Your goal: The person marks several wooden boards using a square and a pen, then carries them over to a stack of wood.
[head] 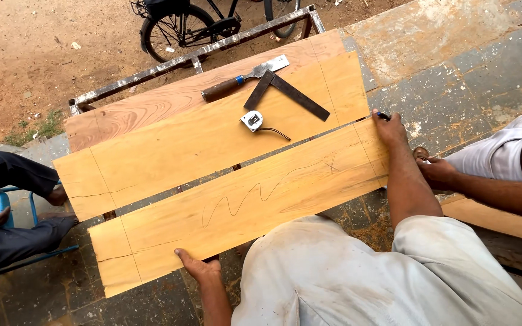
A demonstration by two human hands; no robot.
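Your right hand (390, 128) pinches a dark pen (383, 115) at the far-right corner of the near plank (243, 208); your left hand (199, 267) grips that plank's near edge, fingers curled under. Hold it firmly so the plank cannot slide on the bench (194, 60). Beyond the plank lie the tape measure (252, 120), try square (285, 92) and chisel (243, 78); bringing the square over would probably keep the line true.

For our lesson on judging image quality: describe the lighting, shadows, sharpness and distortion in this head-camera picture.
Head view: soft, even daylight, no glare; the square and tape measure cast only faint shadows on the planks. Pencil lines stay sharp, and both the left hand and right hand show no blur. Plank edges bow slightly, which suggests wide-angle distortion.
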